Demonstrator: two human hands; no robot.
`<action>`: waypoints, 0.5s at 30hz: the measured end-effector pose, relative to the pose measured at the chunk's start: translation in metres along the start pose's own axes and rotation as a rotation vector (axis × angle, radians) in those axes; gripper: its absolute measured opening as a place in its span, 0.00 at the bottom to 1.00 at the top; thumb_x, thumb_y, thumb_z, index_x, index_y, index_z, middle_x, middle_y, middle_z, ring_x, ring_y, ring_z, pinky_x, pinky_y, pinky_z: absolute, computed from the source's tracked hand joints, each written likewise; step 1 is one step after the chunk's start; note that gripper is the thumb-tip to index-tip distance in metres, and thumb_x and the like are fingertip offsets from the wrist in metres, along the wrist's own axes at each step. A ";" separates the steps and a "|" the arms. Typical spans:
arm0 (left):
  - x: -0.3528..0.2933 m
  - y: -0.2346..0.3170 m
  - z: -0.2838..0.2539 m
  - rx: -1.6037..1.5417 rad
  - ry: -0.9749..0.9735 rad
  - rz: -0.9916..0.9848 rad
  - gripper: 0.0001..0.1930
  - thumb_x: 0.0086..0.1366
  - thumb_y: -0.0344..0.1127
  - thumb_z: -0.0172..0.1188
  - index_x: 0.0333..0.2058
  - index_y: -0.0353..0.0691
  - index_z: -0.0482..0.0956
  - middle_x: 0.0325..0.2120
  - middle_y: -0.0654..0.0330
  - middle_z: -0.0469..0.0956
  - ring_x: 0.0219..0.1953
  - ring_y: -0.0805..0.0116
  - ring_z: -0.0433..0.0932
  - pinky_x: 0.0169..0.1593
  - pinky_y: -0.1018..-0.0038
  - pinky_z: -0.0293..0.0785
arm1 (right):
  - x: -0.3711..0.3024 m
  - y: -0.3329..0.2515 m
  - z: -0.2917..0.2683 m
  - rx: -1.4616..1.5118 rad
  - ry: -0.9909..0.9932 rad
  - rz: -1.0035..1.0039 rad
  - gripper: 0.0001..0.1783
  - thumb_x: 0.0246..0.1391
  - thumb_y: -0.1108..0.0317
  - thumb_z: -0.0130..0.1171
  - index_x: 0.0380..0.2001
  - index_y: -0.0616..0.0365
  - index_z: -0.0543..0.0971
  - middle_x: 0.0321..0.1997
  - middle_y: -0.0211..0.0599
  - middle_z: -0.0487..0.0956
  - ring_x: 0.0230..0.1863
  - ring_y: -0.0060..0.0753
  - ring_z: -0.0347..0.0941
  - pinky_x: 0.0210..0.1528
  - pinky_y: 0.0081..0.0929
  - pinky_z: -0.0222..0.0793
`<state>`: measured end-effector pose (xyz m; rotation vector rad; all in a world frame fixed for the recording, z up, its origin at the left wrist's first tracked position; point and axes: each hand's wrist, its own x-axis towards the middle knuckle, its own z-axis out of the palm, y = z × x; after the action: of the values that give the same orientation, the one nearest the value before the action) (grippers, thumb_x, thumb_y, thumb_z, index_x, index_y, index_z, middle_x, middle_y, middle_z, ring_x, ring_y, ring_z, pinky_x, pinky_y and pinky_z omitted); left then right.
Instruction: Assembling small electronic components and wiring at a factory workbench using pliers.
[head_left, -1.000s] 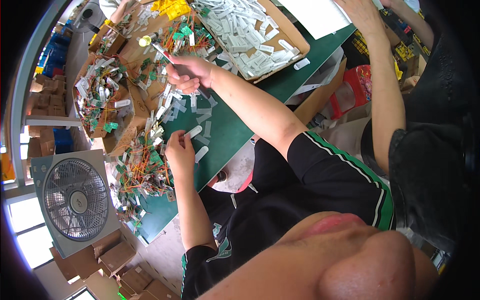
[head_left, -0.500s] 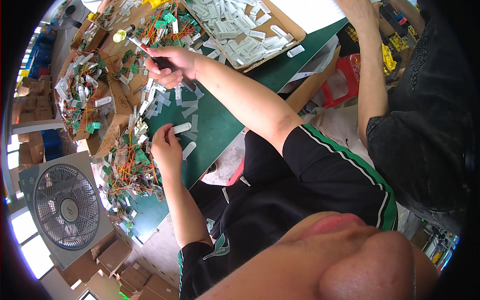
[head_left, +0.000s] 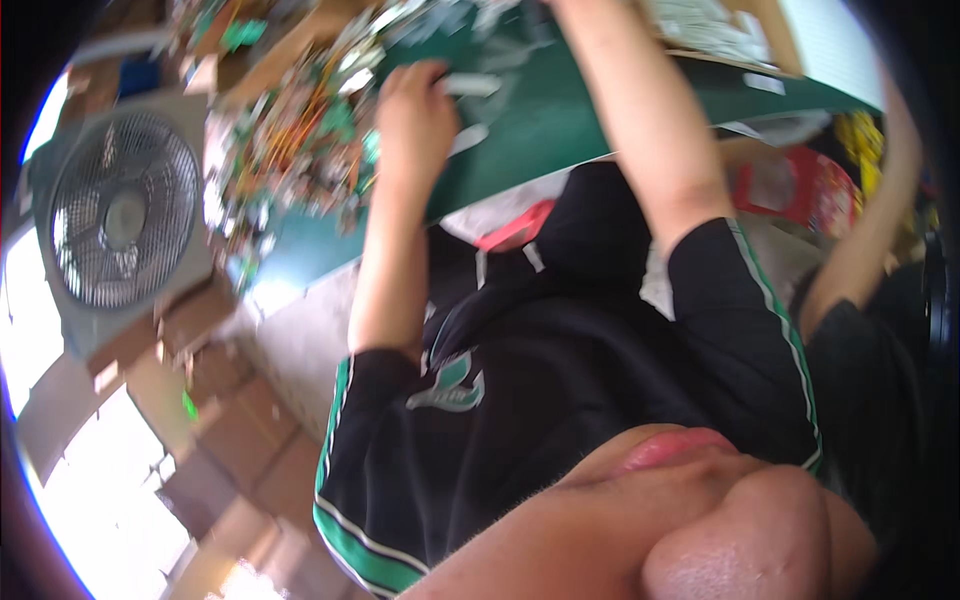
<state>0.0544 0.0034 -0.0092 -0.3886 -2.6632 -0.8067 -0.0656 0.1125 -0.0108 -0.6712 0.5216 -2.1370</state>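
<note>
My left hand point(head_left: 412, 115) is over the green table point(head_left: 545, 125), its fingers closed on one end of a slim white plastic casing point(head_left: 473, 85). A second white casing point(head_left: 468, 138) lies beside the heel of that hand. Left of it is a heap of wired circuit boards point(head_left: 310, 145), with orange and red wires and green boards, blurred by motion. My right forearm point(head_left: 650, 110) reaches up past the top edge. The right hand itself is cut off there, so what it holds is hidden.
A cardboard tray of white casings point(head_left: 710, 30) stands at the far right, with a loose casing point(head_left: 765, 83) near it. A grey box fan point(head_left: 125, 210) is at the left, above cardboard boxes point(head_left: 250, 430). Another person's arm point(head_left: 880, 210) and a red stool point(head_left: 800, 190) are at the right.
The whole view has swung, so the table sits higher. My right hand, which held a black-handled pen-shaped tool, has left the picture at the top. My left hand keeps the white casing.
</note>
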 end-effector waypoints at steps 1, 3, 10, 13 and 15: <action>0.003 0.001 0.003 0.004 0.015 0.046 0.10 0.64 0.28 0.60 0.44 0.37 0.82 0.35 0.49 0.81 0.36 0.50 0.80 0.43 0.61 0.76 | 0.007 0.020 -0.001 0.048 -0.025 0.007 0.27 0.71 0.42 0.49 0.25 0.52 0.75 0.13 0.19 0.59 0.10 0.12 0.51 0.11 0.19 0.47; -0.003 -0.002 0.006 -0.029 -0.007 0.037 0.13 0.63 0.28 0.61 0.46 0.37 0.82 0.37 0.49 0.80 0.32 0.55 0.80 0.39 0.63 0.77 | 0.013 0.051 -0.003 0.115 -0.057 0.031 0.28 0.71 0.42 0.49 0.25 0.52 0.75 0.13 0.19 0.59 0.09 0.13 0.51 0.11 0.19 0.47; -0.012 0.009 -0.009 -0.035 -0.159 -0.088 0.18 0.59 0.34 0.69 0.48 0.37 0.83 0.40 0.50 0.80 0.32 0.59 0.81 0.40 0.66 0.79 | -0.014 0.069 -0.003 0.161 -0.038 0.077 0.28 0.71 0.42 0.48 0.25 0.53 0.75 0.14 0.20 0.59 0.09 0.13 0.51 0.11 0.20 0.47; -0.005 0.013 -0.013 -0.041 -0.290 -0.158 0.16 0.65 0.29 0.60 0.49 0.27 0.75 0.43 0.40 0.79 0.44 0.40 0.80 0.49 0.57 0.78 | -0.019 0.063 -0.002 0.147 -0.027 0.072 0.28 0.71 0.42 0.48 0.25 0.53 0.75 0.14 0.21 0.59 0.09 0.13 0.51 0.11 0.20 0.48; -0.005 0.016 -0.011 -0.052 -0.304 -0.257 0.16 0.65 0.27 0.60 0.50 0.28 0.76 0.44 0.41 0.77 0.45 0.41 0.79 0.50 0.58 0.78 | -0.020 0.060 -0.001 0.141 -0.022 0.069 0.28 0.71 0.42 0.48 0.25 0.53 0.75 0.14 0.21 0.59 0.09 0.14 0.52 0.11 0.20 0.48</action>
<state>0.0671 0.0094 0.0050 -0.1954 -3.0245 -0.9614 -0.0204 0.0941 -0.0510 -0.5885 0.3727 -2.0769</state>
